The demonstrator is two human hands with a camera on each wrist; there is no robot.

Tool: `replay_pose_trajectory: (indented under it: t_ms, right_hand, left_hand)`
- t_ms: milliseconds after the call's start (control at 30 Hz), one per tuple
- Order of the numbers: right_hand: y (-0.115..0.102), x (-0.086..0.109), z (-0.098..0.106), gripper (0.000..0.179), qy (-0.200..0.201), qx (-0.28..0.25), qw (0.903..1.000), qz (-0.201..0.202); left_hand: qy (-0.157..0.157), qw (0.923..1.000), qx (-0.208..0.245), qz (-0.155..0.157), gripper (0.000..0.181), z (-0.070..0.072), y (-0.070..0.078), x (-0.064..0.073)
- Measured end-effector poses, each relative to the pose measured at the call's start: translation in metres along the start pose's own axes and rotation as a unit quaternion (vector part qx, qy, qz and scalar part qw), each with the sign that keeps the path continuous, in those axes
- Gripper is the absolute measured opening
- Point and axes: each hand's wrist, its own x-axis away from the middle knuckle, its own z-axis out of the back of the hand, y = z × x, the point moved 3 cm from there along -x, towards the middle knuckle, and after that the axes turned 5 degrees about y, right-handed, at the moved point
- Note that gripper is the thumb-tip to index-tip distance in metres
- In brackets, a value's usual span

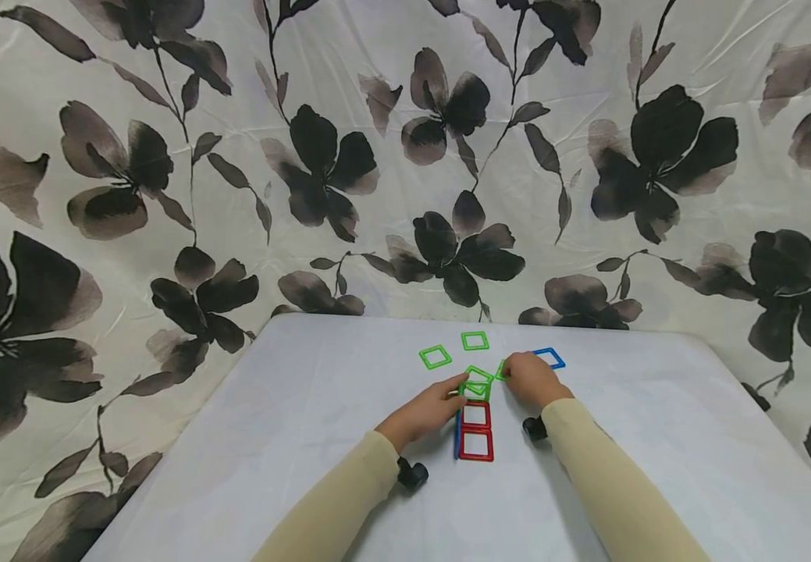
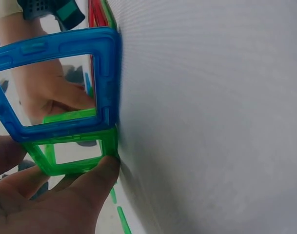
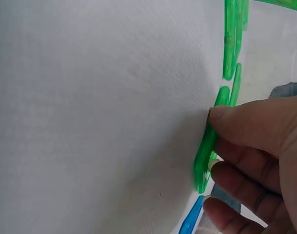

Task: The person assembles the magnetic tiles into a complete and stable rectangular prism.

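On the white table, two red square magnetic tiles (image 1: 476, 429) line up in front of several green ones, with a blue tile (image 1: 457, 439) upright along their left side. My left hand (image 1: 419, 411) is at the far end of this row; in the left wrist view its thumb and fingers hold a green frame tile (image 2: 75, 168) beside the large blue tile (image 2: 55, 41). To the right of the row, my right hand (image 1: 535, 381) pinches another green tile (image 3: 205, 153) between thumb and fingers, low at the table surface.
Two loose green tiles, one on the left (image 1: 440, 364) and one farther back (image 1: 477, 348), lie beyond the row. A blue tile (image 1: 558, 357) lies just past my right hand. Floral cloth (image 1: 377, 273) hangs behind the table (image 1: 272, 468).
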Motion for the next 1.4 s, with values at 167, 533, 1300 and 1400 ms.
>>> replay_pose_trajectory:
  t_ms: [167, 533, 1300, 1400]
  right_hand:
    - [0.001, 0.004, 0.002, 0.021, -0.011, -0.018, 0.9996, -0.020]
    - [-0.001, 0.013, 0.010, 0.021, -0.008, -0.028, 0.9994, -0.021]
    - [-0.001, 0.039, 0.018, 0.022, -0.006, -0.189, 0.9805, -0.052]
    - [-0.001, 0.041, 0.018, 0.024, -0.010, -0.224, 0.9723, -0.066]
  left_hand:
    - [-0.002, 1.0000, 0.004, -0.004, 0.052, 0.000, 0.002, 0.001]
    - [-0.003, 1.0000, 0.002, -0.007, 0.053, 0.001, 0.000, -0.002]
    - [-0.006, 0.9999, 0.008, -0.003, 0.053, -0.001, -0.001, 0.000]
    - [-0.004, 0.9999, 0.009, -0.004, 0.053, 0.000, -0.001, -0.001]
